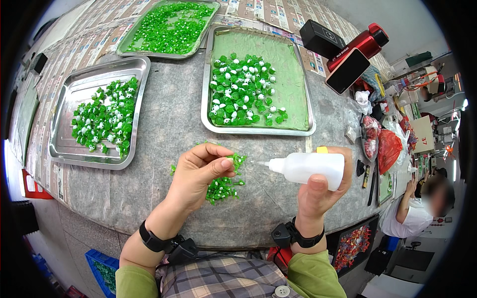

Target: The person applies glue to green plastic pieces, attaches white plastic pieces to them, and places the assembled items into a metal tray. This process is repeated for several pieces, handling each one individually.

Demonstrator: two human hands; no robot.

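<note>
My right hand [328, 186] is closed around a white squeeze bottle [314, 168], which lies sideways with its thin nozzle pointing left. A bit of yellow shows by its index finger. The fingertips of my left hand [198, 174] are pinched together near that nozzle; what they hold, if anything, is too small to make out. Beneath and beside the left hand is a loose pile of small green and white pieces [221, 189] on the grey table covering [169, 109]. The nozzle tip is apart from my left fingers.
Metal trays [258, 131] [92, 164] hold round green and white pieces; a farther tray [121, 42] holds smaller ones. At the right are a phone [348, 71], a red flask [361, 44], a black box [320, 38] and red plastic bags [390, 149]. A person [410, 213] sits farther right.
</note>
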